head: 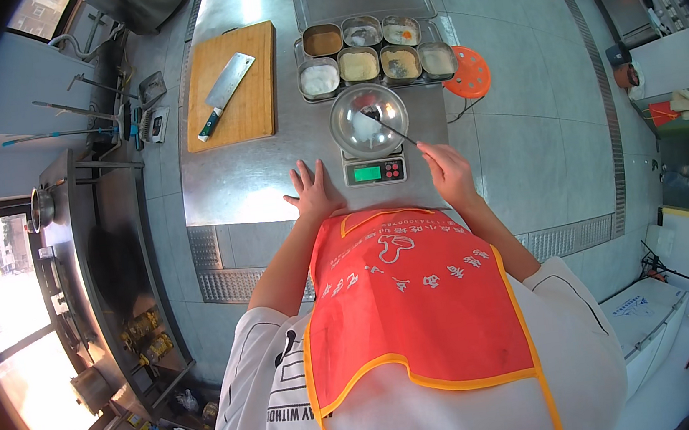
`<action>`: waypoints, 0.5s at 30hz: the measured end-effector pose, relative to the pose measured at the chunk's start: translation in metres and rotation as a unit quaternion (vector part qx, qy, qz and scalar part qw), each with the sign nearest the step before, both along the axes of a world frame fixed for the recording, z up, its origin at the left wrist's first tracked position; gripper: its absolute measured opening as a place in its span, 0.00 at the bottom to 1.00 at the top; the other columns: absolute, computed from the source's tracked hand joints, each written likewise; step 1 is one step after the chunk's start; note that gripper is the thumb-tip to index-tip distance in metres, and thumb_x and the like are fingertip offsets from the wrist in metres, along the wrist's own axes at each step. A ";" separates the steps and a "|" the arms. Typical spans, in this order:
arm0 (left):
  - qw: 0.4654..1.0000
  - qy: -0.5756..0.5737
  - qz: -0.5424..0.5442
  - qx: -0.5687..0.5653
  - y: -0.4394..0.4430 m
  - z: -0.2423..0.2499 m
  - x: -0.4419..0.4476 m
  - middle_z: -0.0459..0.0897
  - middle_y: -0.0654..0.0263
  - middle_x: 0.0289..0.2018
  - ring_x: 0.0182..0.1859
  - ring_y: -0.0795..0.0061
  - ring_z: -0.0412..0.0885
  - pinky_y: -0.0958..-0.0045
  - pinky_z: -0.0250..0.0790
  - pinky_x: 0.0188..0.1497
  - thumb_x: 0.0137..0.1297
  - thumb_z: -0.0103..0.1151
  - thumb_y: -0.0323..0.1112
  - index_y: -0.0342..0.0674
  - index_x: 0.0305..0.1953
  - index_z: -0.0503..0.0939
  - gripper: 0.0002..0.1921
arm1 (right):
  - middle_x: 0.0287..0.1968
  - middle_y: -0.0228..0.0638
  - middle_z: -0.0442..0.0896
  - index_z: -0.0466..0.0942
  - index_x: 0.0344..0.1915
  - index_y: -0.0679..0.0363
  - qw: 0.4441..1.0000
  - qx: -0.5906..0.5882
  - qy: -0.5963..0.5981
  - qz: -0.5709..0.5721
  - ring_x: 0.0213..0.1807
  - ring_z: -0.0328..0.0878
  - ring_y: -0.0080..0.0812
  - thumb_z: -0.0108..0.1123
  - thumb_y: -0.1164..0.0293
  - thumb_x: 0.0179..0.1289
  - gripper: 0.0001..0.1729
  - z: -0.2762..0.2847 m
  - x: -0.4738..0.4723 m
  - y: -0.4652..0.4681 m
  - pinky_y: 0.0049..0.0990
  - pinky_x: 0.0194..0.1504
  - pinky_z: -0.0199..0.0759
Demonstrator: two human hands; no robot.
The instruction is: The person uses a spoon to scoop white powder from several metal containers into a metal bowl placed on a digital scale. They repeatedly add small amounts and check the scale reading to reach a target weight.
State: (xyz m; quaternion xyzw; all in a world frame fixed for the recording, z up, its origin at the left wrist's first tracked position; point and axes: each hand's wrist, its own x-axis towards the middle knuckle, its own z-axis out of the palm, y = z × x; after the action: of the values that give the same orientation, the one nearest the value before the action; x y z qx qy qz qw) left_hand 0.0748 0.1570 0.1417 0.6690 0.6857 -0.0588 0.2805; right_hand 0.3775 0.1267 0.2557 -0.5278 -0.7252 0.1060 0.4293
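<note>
My right hand (pixel 450 172) grips the thin handle of a dark spoon (pixel 394 131), its head inside a round metal bowl (pixel 342 133). White powder (pixel 365 128) lies in the bowl beside the spoon's head. The bowl stands on a digital kitchen scale (pixel 375 172) with a lit green display. My left hand (pixel 312 194) rests on the steel table (pixel 241 188) with its fingers spread and nothing in it, left of the scale. Just beyond the bowl, several square metal containers (pixel 359 65) of powders and seasonings sit together in a tray (pixel 303 48).
A wooden cutting board (pixel 230 88) bears a cleaver (pixel 230 88) at the left. The tray's clear lid (pixel 363 0) lies behind the containers. An orange stool (pixel 469 71) stands by the table's right edge. A steel shelf unit (pixel 123 238) is at far left.
</note>
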 end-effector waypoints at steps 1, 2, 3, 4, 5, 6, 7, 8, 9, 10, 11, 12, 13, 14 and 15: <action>1.000 0.000 0.000 0.000 0.000 0.000 0.000 0.36 0.55 0.80 0.81 0.42 0.34 0.12 0.42 0.63 0.31 0.81 0.50 0.63 0.78 0.50 0.67 | 0.44 0.43 0.87 0.82 0.50 0.64 1.000 -0.014 0.016 -0.012 0.43 0.85 0.42 0.63 0.82 0.64 0.14 0.000 0.000 -0.001 0.33 0.44 0.79; 1.000 0.000 0.000 -0.001 0.000 0.001 0.000 0.36 0.55 0.80 0.81 0.42 0.34 0.12 0.42 0.63 0.31 0.80 0.50 0.63 0.78 0.50 0.67 | 0.44 0.43 0.87 0.82 0.50 0.64 0.999 -0.027 0.032 -0.024 0.43 0.86 0.41 0.62 0.82 0.65 0.14 -0.001 0.000 -0.002 0.32 0.44 0.79; 1.000 -0.002 -0.001 0.000 0.000 0.001 0.000 0.36 0.55 0.80 0.81 0.42 0.34 0.12 0.42 0.63 0.31 0.80 0.50 0.63 0.78 0.50 0.67 | 0.44 0.43 0.88 0.82 0.51 0.65 0.997 -0.039 0.061 -0.040 0.43 0.86 0.39 0.61 0.81 0.67 0.13 -0.002 -0.001 -0.002 0.31 0.44 0.79; 1.000 -0.003 -0.002 0.001 0.000 0.001 0.000 0.36 0.54 0.80 0.81 0.42 0.34 0.12 0.42 0.63 0.31 0.80 0.50 0.63 0.78 0.50 0.67 | 0.44 0.43 0.88 0.82 0.51 0.65 0.993 -0.051 0.089 -0.055 0.43 0.86 0.38 0.60 0.80 0.69 0.12 -0.004 -0.001 -0.002 0.30 0.44 0.79; 1.000 -0.004 -0.003 0.002 0.000 0.002 0.000 0.36 0.54 0.80 0.81 0.42 0.34 0.12 0.42 0.63 0.31 0.80 0.50 0.63 0.78 0.50 0.67 | 0.44 0.43 0.88 0.81 0.52 0.65 0.988 -0.067 0.122 -0.070 0.43 0.86 0.36 0.59 0.79 0.71 0.11 -0.006 -0.002 -0.002 0.29 0.44 0.79; 1.000 -0.004 -0.003 0.001 0.000 0.002 0.000 0.36 0.54 0.80 0.81 0.41 0.35 0.12 0.42 0.63 0.32 0.80 0.50 0.63 0.78 0.50 0.67 | 0.45 0.43 0.88 0.81 0.52 0.65 0.979 -0.082 0.166 -0.079 0.43 0.86 0.34 0.57 0.77 0.73 0.11 -0.008 -0.002 -0.001 0.29 0.45 0.78; 1.000 -0.003 -0.003 0.000 0.000 0.003 0.000 0.36 0.54 0.80 0.80 0.41 0.35 0.12 0.42 0.63 0.32 0.80 0.50 0.63 0.78 0.50 0.67 | 0.45 0.43 0.88 0.80 0.53 0.66 0.968 -0.102 0.215 -0.086 0.43 0.86 0.32 0.56 0.76 0.74 0.11 -0.010 -0.003 -0.001 0.28 0.45 0.78; 1.000 -0.003 -0.003 -0.001 0.001 0.003 0.000 0.37 0.54 0.80 0.80 0.41 0.35 0.12 0.41 0.63 0.32 0.80 0.50 0.63 0.78 0.50 0.67 | 0.46 0.42 0.88 0.80 0.53 0.66 0.951 -0.123 0.267 -0.094 0.44 0.86 0.30 0.55 0.74 0.76 0.12 -0.012 -0.003 0.000 0.27 0.45 0.78; 1.000 -0.003 -0.002 -0.003 0.001 0.003 0.000 0.37 0.54 0.80 0.80 0.41 0.35 0.12 0.41 0.63 0.32 0.79 0.50 0.63 0.78 0.50 0.67 | 0.46 0.43 0.88 0.79 0.54 0.67 0.940 -0.138 0.295 -0.102 0.44 0.85 0.29 0.54 0.72 0.77 0.13 -0.014 -0.002 0.001 0.26 0.45 0.77; 1.000 -0.003 -0.002 -0.004 0.001 0.003 0.001 0.37 0.54 0.80 0.80 0.41 0.35 0.12 0.41 0.63 0.32 0.79 0.50 0.63 0.78 0.50 0.66 | 0.47 0.43 0.88 0.78 0.55 0.67 0.926 -0.154 0.327 -0.110 0.44 0.85 0.29 0.52 0.71 0.78 0.14 -0.015 0.000 0.001 0.25 0.45 0.76; 1.000 -0.003 -0.001 -0.006 0.001 0.003 0.001 0.37 0.54 0.80 0.80 0.41 0.35 0.12 0.41 0.63 0.32 0.79 0.50 0.63 0.78 0.50 0.66 | 0.48 0.44 0.87 0.77 0.56 0.68 0.911 -0.170 0.357 -0.120 0.44 0.85 0.28 0.51 0.69 0.79 0.16 -0.016 0.001 0.001 0.24 0.46 0.76; 1.000 -0.002 -0.001 -0.005 0.001 0.003 0.000 0.37 0.54 0.80 0.81 0.41 0.35 0.12 0.41 0.63 0.32 0.79 0.50 0.63 0.78 0.50 0.66 | 0.48 0.44 0.87 0.77 0.56 0.68 0.895 -0.183 0.385 -0.129 0.45 0.85 0.28 0.51 0.68 0.79 0.16 -0.018 0.003 0.002 0.24 0.46 0.76; 1.000 -0.001 -0.001 -0.005 0.001 0.003 0.000 0.37 0.54 0.80 0.81 0.41 0.35 0.12 0.41 0.63 0.33 0.79 0.50 0.63 0.78 0.50 0.66 | 0.49 0.44 0.87 0.77 0.56 0.68 0.880 -0.196 0.410 -0.139 0.45 0.85 0.28 0.50 0.67 0.79 0.17 -0.019 0.006 0.003 0.24 0.45 0.76; 1.000 0.000 -0.002 -0.005 0.001 0.002 0.000 0.37 0.54 0.80 0.81 0.41 0.35 0.13 0.41 0.64 0.33 0.79 0.50 0.63 0.78 0.50 0.66 | 0.49 0.45 0.87 0.77 0.56 0.68 0.863 -0.208 0.435 -0.149 0.45 0.85 0.28 0.50 0.66 0.80 0.17 -0.020 0.008 0.003 0.24 0.45 0.75; 1.000 0.006 -0.007 -0.012 0.002 0.002 0.000 0.35 0.54 0.80 0.81 0.41 0.33 0.12 0.42 0.63 0.33 0.79 0.51 0.63 0.78 0.48 0.67 | 0.49 0.45 0.87 0.77 0.56 0.67 0.843 -0.220 0.466 -0.157 0.45 0.85 0.29 0.50 0.66 0.79 0.17 -0.022 0.009 0.003 0.25 0.45 0.76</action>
State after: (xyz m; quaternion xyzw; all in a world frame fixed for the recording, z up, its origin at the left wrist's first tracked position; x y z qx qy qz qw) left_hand 0.0746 0.1585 0.1436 0.6702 0.6816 -0.0731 0.2844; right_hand 0.3869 0.1301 0.2339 -0.6039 -0.3049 0.4267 0.6002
